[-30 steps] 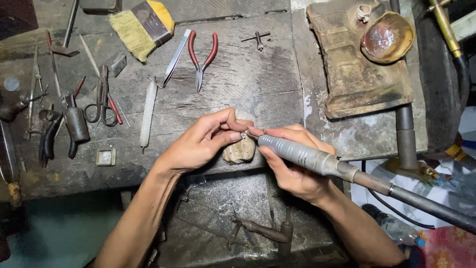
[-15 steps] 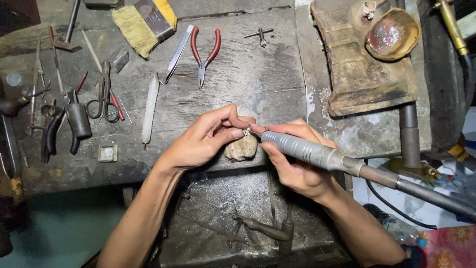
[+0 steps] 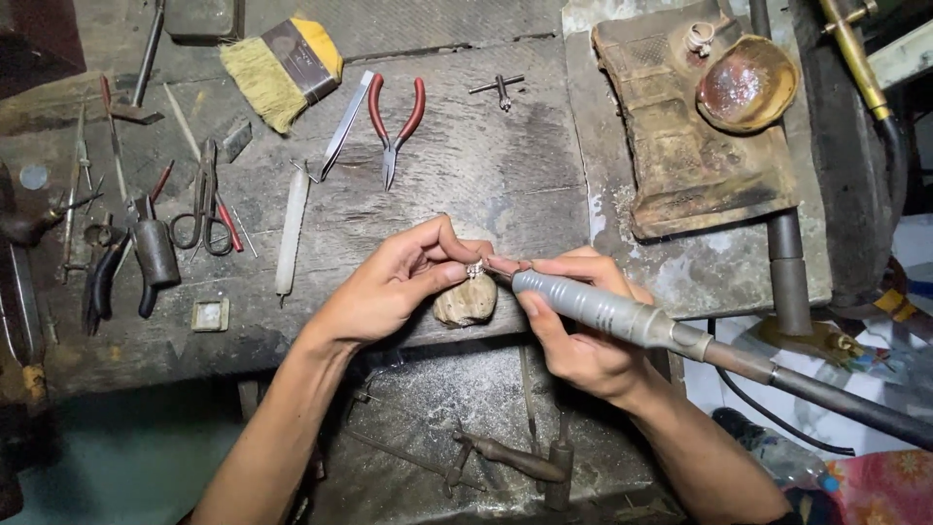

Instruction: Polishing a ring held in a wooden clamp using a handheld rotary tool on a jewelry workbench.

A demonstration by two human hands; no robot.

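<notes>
**Here, a ring under the rotary tool**

The left hand (image 3: 389, 287) pinches a small ring (image 3: 475, 269) above the worn peg (image 3: 466, 301) at the tabletop (image 3: 466, 175) edge. The right hand (image 3: 583, 331) clamps a grey handpiece (image 3: 607, 311), tip touching the ring. Red pliers (image 3: 394, 122) and a yellow brush (image 3: 282, 68) lie beyond.

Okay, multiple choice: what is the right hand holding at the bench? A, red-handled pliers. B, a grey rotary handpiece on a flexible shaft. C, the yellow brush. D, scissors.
B: the right hand grips the grey rotary handpiece, its tip meeting the small ring pinched in the left hand; the pliers, brush and scissors lie untouched on the bench.
</notes>
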